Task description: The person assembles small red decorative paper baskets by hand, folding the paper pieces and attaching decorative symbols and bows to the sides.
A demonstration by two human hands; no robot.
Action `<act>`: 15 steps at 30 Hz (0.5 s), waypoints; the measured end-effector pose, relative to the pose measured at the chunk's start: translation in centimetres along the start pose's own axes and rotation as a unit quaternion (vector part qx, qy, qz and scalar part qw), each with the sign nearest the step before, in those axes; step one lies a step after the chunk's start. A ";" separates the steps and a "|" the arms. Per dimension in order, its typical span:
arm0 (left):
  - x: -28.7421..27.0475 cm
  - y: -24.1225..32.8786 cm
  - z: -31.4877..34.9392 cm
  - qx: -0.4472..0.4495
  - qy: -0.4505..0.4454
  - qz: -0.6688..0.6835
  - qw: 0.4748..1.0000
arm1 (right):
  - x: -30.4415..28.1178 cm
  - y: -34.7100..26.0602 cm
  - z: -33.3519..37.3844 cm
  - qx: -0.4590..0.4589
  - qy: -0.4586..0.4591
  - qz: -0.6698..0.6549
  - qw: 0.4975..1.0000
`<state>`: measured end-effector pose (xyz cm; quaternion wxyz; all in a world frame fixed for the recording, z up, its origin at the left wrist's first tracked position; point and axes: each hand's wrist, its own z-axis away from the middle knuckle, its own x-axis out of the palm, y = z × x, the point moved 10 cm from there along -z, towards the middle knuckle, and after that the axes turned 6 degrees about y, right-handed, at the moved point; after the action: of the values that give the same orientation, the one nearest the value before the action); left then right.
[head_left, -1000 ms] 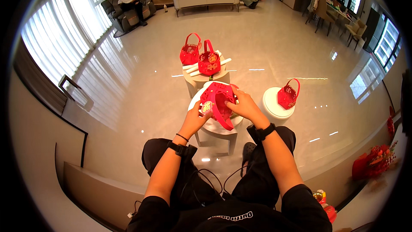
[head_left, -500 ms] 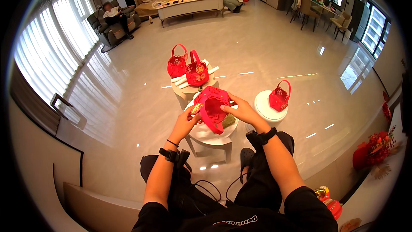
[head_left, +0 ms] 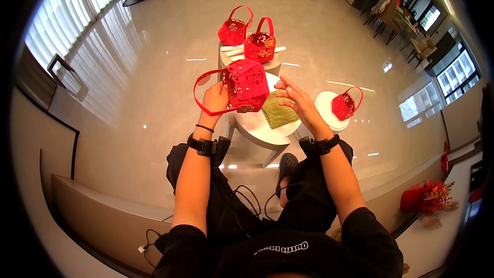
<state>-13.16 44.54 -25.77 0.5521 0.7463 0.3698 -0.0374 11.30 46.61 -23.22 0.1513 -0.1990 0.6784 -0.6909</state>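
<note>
My left hand [head_left: 215, 101] grips a red cut-out basket [head_left: 251, 83] tipped on its side, its base toward the right and its looped handle toward the left. Some of the left fingers are hidden at the basket's opening. Just right of the basket, my right hand [head_left: 302, 105] is raised with its fingers apart, holding nothing. Below both hands a folded green cloth [head_left: 281, 115] lies on a white stool [head_left: 259, 127].
Beyond, a second stool [head_left: 275, 67] carries white rolls [head_left: 234, 52] and two more red baskets, the left one [head_left: 232, 35] and the right one [head_left: 261, 47]. To the right, another red basket [head_left: 343, 106] stands on a round white stool [head_left: 324, 104]. Black cables [head_left: 249, 201] hang between my legs.
The basket has turned from its opening facing me to lying sideways, with its handle swung left. My right hand has let go of it and moved slightly right. The view has tilted downward.
</note>
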 end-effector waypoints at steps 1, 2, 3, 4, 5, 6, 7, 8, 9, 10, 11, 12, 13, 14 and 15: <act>-0.1 -0.4 0.2 -0.015 -0.007 0.008 1.000 | 0.0 0.2 0.0 0.010 0.009 -0.020 1.000; -0.3 -0.5 0.3 -0.029 -0.010 0.018 0.999 | 0.3 -0.4 -0.1 -0.001 0.015 -0.008 1.000; -0.4 -0.7 0.4 -0.043 -0.014 0.028 0.999 | 0.8 -0.9 -0.1 -0.012 0.020 0.003 1.000; -0.7 -0.5 0.4 -0.039 -0.008 0.009 0.999 | 1.5 -1.4 -0.1 -0.024 0.025 0.014 0.999; -0.8 -0.3 0.4 -0.035 -0.001 -0.008 0.999 | 2.5 -2.3 0.0 -0.033 0.024 0.061 0.997; -0.7 0.0 0.5 -0.033 0.005 -0.026 0.999 | 3.8 -3.2 0.1 -0.041 0.023 0.105 0.993; -0.5 0.4 0.5 -0.025 0.010 -0.020 0.999 | 4.9 -3.8 0.1 -0.050 0.022 0.150 0.987; 0.0 1.2 0.7 -0.015 0.009 -0.014 1.000 | 5.1 -4.4 -0.7 -0.126 0.026 0.205 0.970; 0.1 1.7 0.9 -0.006 0.009 -0.015 1.000 | 5.4 -4.3 -1.3 -0.140 0.035 0.254 0.957; 0.3 2.0 0.9 -0.013 0.011 -0.006 1.000 | 5.7 -4.4 -1.7 -0.154 0.045 0.301 0.940; 0.6 2.2 1.1 -0.020 0.008 0.003 1.000 | 5.8 -4.5 -2.0 -0.165 0.057 0.346 0.922; 1.0 2.4 1.2 -0.026 0.005 0.011 1.000 | 5.5 -4.7 -2.3 -0.149 0.076 0.379 0.910; 1.3 2.7 1.3 -0.033 0.002 0.020 0.999 | 4.8 -4.6 -2.9 -0.141 0.082 0.382 0.910; 0.6 3.6 1.2 0.004 0.027 0.010 1.000 | 3.8 -4.0 -3.5 -0.131 0.088 0.381 0.911; 1.2 3.5 1.1 0.005 0.015 -0.006 1.000 | 2.3 -3.3 -4.0 -0.119 0.097 0.380 0.912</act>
<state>-9.87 43.82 -23.96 0.5421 0.7476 0.3824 -0.0310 7.56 49.15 -19.78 0.3108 0.1250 0.7915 -0.5111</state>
